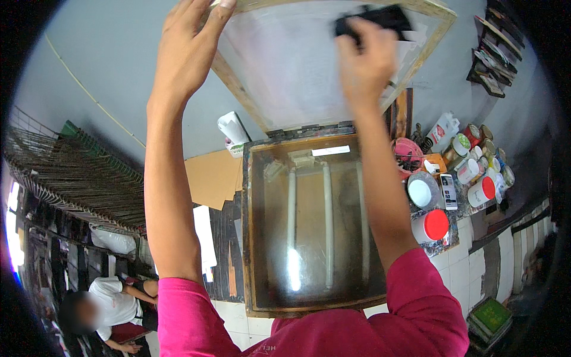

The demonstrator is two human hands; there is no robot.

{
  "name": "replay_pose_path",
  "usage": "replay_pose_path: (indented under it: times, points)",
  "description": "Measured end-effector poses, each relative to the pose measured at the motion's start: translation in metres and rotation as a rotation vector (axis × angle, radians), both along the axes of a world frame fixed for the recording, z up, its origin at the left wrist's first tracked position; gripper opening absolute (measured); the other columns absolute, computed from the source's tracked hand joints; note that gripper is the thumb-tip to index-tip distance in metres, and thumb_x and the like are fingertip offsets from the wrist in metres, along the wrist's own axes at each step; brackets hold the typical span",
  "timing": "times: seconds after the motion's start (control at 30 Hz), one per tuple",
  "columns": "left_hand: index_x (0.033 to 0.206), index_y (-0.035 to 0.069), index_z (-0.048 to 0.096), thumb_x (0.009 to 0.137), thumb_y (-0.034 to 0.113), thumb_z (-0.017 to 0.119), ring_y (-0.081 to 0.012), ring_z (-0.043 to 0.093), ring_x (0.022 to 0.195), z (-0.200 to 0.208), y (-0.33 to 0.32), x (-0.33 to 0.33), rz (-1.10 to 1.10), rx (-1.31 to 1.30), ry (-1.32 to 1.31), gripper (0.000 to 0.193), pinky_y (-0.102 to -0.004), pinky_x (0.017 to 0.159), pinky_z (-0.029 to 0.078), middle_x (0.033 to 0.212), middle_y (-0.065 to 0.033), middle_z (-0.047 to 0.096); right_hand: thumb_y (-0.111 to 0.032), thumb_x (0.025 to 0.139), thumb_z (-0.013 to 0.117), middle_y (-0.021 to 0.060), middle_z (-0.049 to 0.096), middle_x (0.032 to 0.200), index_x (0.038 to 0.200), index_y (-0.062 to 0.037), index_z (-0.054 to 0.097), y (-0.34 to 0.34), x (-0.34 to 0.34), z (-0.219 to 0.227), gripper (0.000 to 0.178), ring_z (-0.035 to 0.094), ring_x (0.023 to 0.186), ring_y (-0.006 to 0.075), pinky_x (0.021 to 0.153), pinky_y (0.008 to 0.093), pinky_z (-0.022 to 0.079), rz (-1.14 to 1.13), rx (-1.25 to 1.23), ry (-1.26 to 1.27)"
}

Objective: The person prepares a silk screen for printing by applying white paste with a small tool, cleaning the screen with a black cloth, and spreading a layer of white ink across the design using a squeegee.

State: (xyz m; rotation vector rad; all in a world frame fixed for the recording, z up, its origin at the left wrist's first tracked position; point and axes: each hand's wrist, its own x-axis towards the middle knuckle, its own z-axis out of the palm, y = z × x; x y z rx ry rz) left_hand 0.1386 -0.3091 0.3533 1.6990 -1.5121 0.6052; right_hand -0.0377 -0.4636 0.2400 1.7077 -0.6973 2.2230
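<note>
Head view: raising a wooden-framed screen with pale translucent mesh (285, 65) overhead, tilted up from its lower edge, which is sitting just above the glass-topped wooden light box (309, 226). Left hand (190, 41) reaching up, fingers extended and mostly open, fingertips curling over the frame's upper left edge. Right hand (366, 59) closed on a dark crumpled cloth (375, 21), pressing it against the mesh near the frame's upper right corner. Both forearms coming up from magenta short sleeves (416, 309) at the lower edge.

Showing 3 long white tubes (327, 220) lying side by side under the glass of the light box, with a bright glare on the pane. Standing on the cluttered surface (450, 241) to the right of the box: a white jar with a red lid (431, 226), a round open tub of white paste (422, 191), and a cluster of small lidded jars (482, 160) further back. Lying left of the box, brown cardboard sheets (214, 175). Sitting low at the lower left, another person in a white shirt (113, 306).
</note>
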Motion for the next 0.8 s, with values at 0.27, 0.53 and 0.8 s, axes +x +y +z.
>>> replay_pose_path:
  times: [0.27, 0.53, 0.8]
  points:
    - [0.128, 0.004, 0.060, 0.100, 0.043, 0.048, -0.0311, 0.053, 0.115, 0.003, -0.016, 0.008, -0.211, -0.134, -0.179, 0.049, -0.0393, 0.102, 0.039, 0.115, -0.0156, 0.061, -0.007, 0.074, 0.068, 0.0146, 0.063, 0.097, 0.106, -0.0098, 0.068, -0.016, -0.006, -0.203, 0.032, 0.065, 0.081, 0.0310, 0.066, 0.0421, 0.053, 0.245, 0.646, 0.575]
    - [0.134, -0.003, 0.053, 0.101, 0.038, 0.047, -0.0370, 0.031, 0.143, 0.005, -0.004, -0.010, -0.088, 0.024, 0.069, 0.053, -0.0461, 0.116, 0.027, 0.145, -0.0250, 0.045, -0.003, 0.070, 0.075, 0.0016, 0.066, 0.088, 0.111, 0.0015, 0.065, 0.039, -0.099, -0.165, 0.042, 0.061, 0.080, 0.0104, 0.074, 0.0261, 0.048, 1.069, 1.212, 0.075]
    - [0.135, -0.002, 0.053, 0.101, 0.040, 0.046, -0.0367, 0.036, 0.140, -0.004, -0.001, -0.016, -0.040, -0.085, -0.032, 0.054, -0.0458, 0.116, 0.028, 0.143, -0.0241, 0.048, 0.004, 0.081, 0.060, 0.0067, 0.066, 0.106, 0.117, 0.0009, 0.060, 0.030, -0.123, -0.170, 0.036, 0.063, 0.097, 0.0146, 0.086, 0.0294, 0.051, 1.529, 1.249, -0.255]
